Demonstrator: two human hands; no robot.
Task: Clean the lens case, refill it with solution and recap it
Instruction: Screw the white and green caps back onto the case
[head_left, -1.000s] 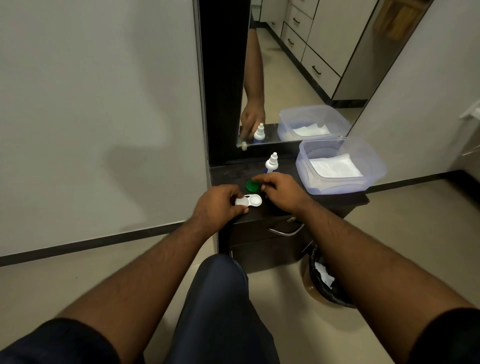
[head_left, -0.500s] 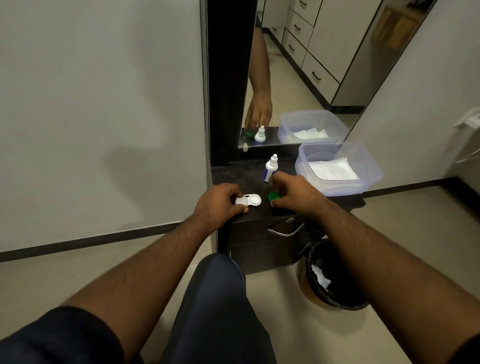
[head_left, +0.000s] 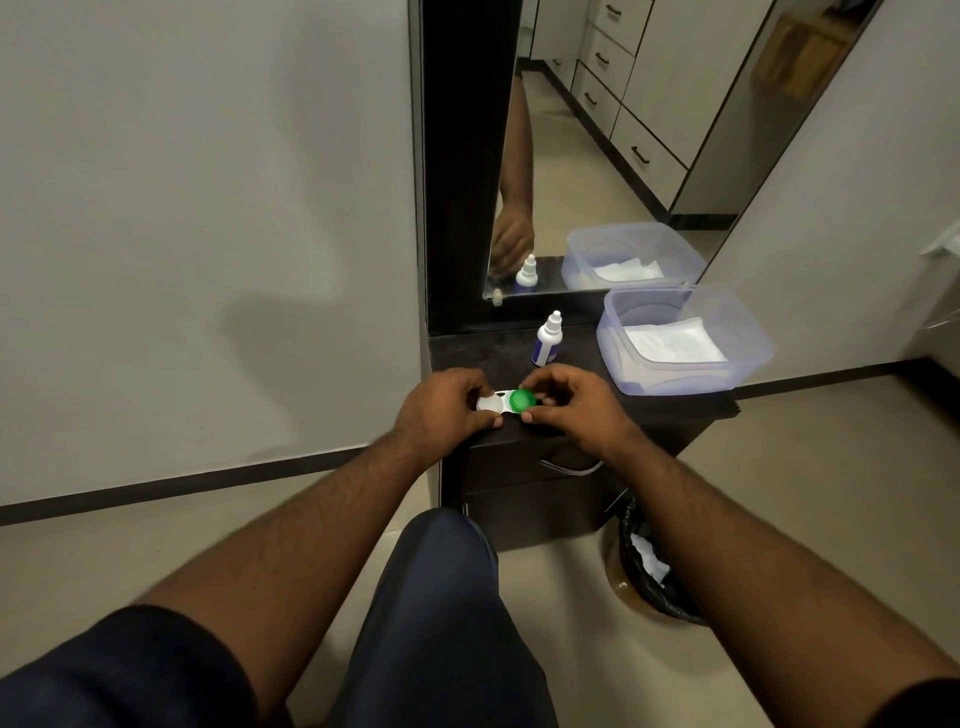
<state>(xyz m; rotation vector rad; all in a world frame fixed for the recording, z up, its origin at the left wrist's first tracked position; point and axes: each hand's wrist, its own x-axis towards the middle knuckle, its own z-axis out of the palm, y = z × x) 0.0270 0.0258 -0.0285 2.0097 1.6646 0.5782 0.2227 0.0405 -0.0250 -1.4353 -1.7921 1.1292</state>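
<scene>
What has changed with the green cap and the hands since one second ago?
The right hand carried the green cap from the cabinet top back toward the person and set it on the right well of the lens case. The left hand still holds the case. The bottle and tub stayed put.

Soft, even indoor light, moderately dim, with no harsh glare; a faint blurred shadow (head_left: 280, 332) lies on the pale wall (head_left: 208, 182) left of the mirror (head_left: 623, 156); the dark desk (head_left: 493, 353) top swallows detail; the wide lens bows straight lines near the edges and stretches the forearms in the foreground; the lower corners smear slightly; the centre stays reasonably sharp.
</scene>
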